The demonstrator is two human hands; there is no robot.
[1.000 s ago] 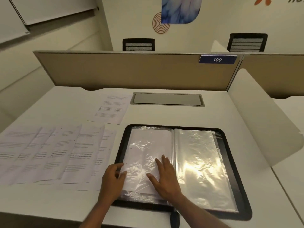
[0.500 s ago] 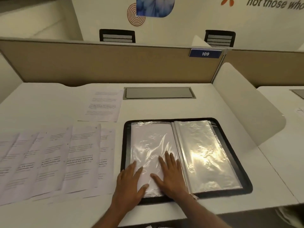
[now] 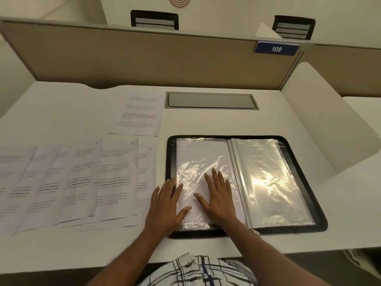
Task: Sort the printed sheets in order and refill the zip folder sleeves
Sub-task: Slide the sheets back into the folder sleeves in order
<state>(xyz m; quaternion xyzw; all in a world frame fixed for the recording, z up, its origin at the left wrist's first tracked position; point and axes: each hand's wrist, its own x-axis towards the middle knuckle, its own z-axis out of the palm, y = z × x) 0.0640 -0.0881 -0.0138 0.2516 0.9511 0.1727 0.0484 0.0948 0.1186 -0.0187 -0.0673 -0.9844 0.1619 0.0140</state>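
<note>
One sheet (image 3: pixel 195 153) seems tucked in the zip folder sleeve (image 3: pixel 193 225); left hand (image 3: pixel 165 205) and right hand (image 3: pixel 218 197) press it, spread flat. Many printed sheets (image 3: pixel 82 182) wait at middle left.

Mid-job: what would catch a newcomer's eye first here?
An open black zip folder sits centre-right on the desk, its right sleeve glaring with light. The left hand and right hand lie flat on its left sleeve, over a white sheet. A row of overlapping printed sheets lies to its left.
</note>
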